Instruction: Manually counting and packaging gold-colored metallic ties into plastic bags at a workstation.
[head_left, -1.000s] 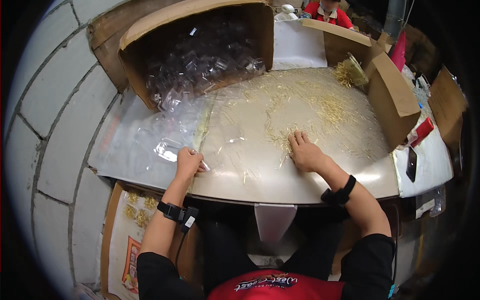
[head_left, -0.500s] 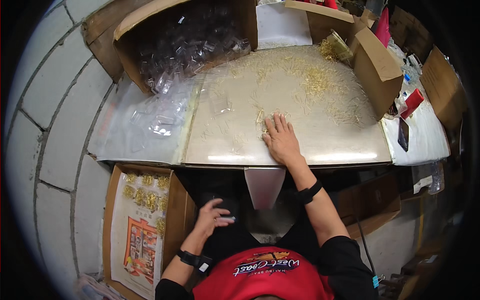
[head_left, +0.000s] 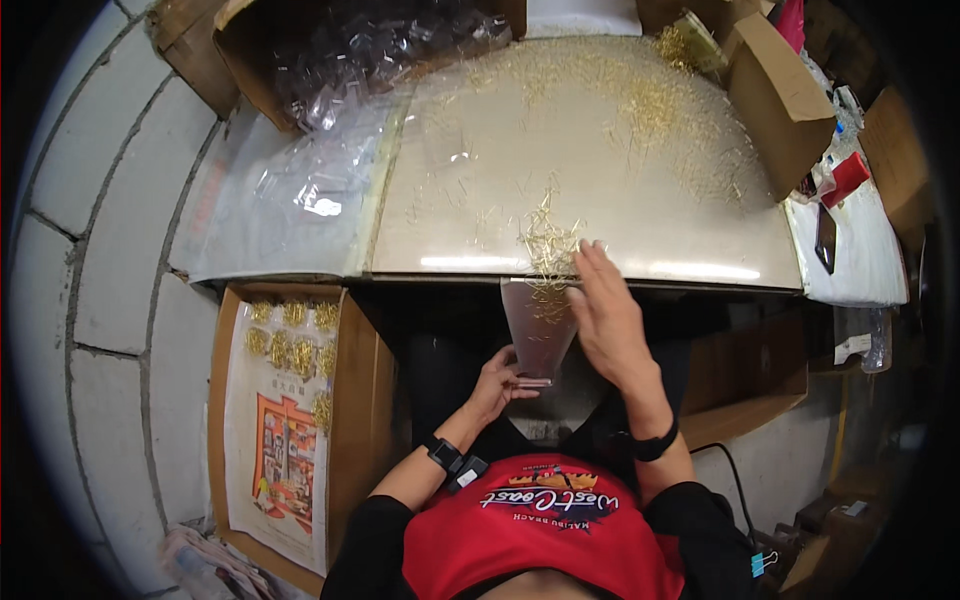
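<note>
A loose heap of small gold-coloured wire pieces (head_left: 548,243) lies at the table's front edge, and some of it spills onto the pale sloping chute (head_left: 527,335) below. My right hand (head_left: 612,325) is beside the heap and chute on the right, fingers stretched out and holding nothing. At the chute's narrow lower end my left hand (head_left: 492,388) grips a small clear plastic box (head_left: 534,382) between thumb and fingers. The box is seen edge-on, so its inside is hidden.
A cardboard box of clear plastic boxes (head_left: 375,60) lies at the far left. More wire pieces (head_left: 655,105) spread over the table's back right. Left of my legs, a carton (head_left: 360,400) holds several filled clear boxes (head_left: 293,352). A dark phone (head_left: 825,240) rests at right.
My right hand has come back toward the table edge with wire pieces gathered there and onto the chute. My left hand has moved right and up to the chute's lower end.
</note>
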